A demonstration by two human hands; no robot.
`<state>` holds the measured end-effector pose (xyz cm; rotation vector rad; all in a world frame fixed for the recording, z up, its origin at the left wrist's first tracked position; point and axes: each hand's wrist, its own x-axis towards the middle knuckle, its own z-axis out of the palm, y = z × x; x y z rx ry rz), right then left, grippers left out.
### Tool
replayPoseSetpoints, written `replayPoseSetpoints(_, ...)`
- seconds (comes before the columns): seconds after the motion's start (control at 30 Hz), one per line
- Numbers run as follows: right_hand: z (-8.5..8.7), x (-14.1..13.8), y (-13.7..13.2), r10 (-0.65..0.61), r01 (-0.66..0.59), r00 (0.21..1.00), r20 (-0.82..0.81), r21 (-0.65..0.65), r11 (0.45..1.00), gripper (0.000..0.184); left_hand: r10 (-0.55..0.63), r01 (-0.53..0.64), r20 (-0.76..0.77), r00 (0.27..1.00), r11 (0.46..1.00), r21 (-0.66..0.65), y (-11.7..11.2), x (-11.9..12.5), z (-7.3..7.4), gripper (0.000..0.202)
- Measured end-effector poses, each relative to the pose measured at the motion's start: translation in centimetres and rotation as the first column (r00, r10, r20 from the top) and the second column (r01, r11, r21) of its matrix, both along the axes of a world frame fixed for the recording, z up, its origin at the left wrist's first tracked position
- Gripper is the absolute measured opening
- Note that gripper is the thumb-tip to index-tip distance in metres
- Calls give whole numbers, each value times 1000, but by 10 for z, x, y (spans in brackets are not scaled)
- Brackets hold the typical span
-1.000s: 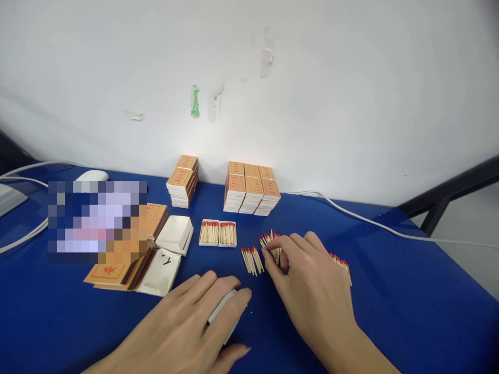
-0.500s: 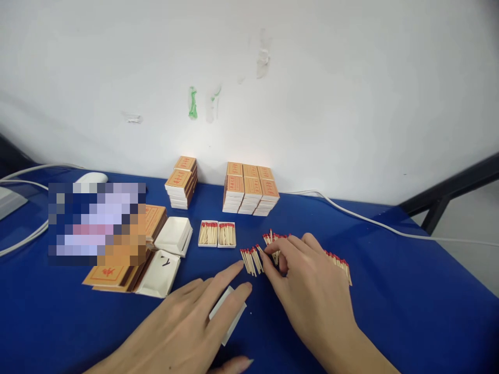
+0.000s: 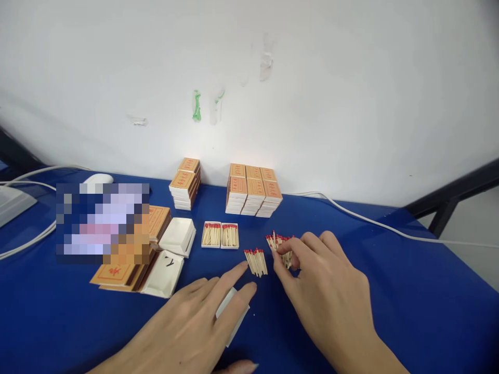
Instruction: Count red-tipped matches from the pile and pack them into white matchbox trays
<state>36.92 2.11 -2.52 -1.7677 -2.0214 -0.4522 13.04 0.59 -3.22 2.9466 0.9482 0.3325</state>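
Note:
My left hand (image 3: 198,322) lies flat on the blue table (image 3: 409,301) with fingers stretched out over a white matchbox tray (image 3: 234,317). Its index fingertip reaches to a small bundle of red-tipped matches (image 3: 256,261). My right hand (image 3: 323,296) rests beside it, fingers curled and pinching into a loose pile of matches (image 3: 281,246) under its fingertips. Two open trays filled with matches (image 3: 221,235) sit just beyond the bundle.
Stacks of orange matchboxes (image 3: 252,189) and a smaller stack (image 3: 186,183) stand against the white wall. Empty white trays (image 3: 177,236) and flat orange sleeves (image 3: 117,272) lie at the left. A white cable (image 3: 370,221) runs along the back right; a mouse (image 3: 97,179) sits far left.
My left index finger has stretched forward to the small match bundle. My right hand has shifted slightly right over the loose pile, now covering the matches that showed behind it.

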Motion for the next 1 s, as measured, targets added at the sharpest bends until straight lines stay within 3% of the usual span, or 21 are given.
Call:
replayPoseSetpoints(0.3, -5, 2, -6, 8, -7, 997, 81, -20, 1000, 24, -8, 8, 67, 998, 1000, -2, 0, -4, -13, 78)
replayPoseSetpoints(0.6, -3, 1, -6, 3, -1, 998, 61, -38, 999, 25, -23, 23, 7, 1000, 999, 29, 4, 1, 1, 79)
replayPoseSetpoints(1.0, 1, -2, -4, 30, -32, 998, -52, -41, 999, 23, -21, 21, 14, 1000, 1000, 23, 3, -3, -3, 72)
